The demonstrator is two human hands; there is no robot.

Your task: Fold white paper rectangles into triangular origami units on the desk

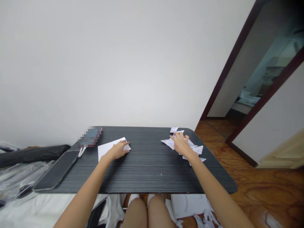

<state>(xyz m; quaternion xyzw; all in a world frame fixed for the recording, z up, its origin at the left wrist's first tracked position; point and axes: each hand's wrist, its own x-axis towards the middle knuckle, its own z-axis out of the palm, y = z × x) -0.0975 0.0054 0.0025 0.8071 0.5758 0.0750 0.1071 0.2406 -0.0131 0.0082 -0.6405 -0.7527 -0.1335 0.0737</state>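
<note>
On the dark table [144,177], a white sheet of paper [104,149] lies at the left. My left hand [118,149] rests on the right part of that sheet, fingers stretched out and not gripping. Toward the right end, my right hand [181,143] is over a loose pile of small white paper pieces [167,143], its fingers apart and bent down on them. Several of the pieces are pointed and look folded; some are hidden under the hand. A single small paper piece [174,129] sits at the pile's far side, by the table's back edge.
A black phone-like device [57,171] and a pixelated device [90,137] with a white cable [82,152] occupy the table's left side. The white wall [142,79] stands behind. Paper scraps [206,218] and a white box-like item [188,204] are below the front edge.
</note>
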